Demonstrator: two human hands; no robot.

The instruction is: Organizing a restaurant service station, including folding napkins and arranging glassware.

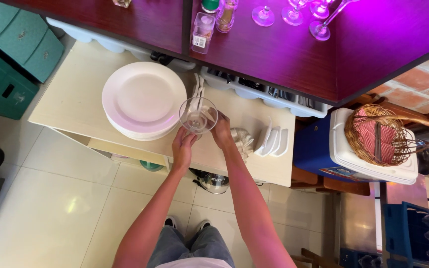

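Observation:
I hold a clear stemmed glass (198, 114) with its round bowl facing up toward me. My left hand (182, 147) grips it from below on the near side. My right hand (222, 131) wraps around its right side. The glass hovers over a cream shelf (75, 94), just right of a stack of white plates (143, 99). A crumpled clear wrapping (243, 140) lies by my right wrist.
A dark wooden counter (373, 44) above carries several stemmed glasses (294, 12) and small jars (203, 32). White cutlery trays (274, 99) sit under it. A blue and white cooler (333, 154) holds a wicker basket (391, 134). Green crates (11, 54) stand left.

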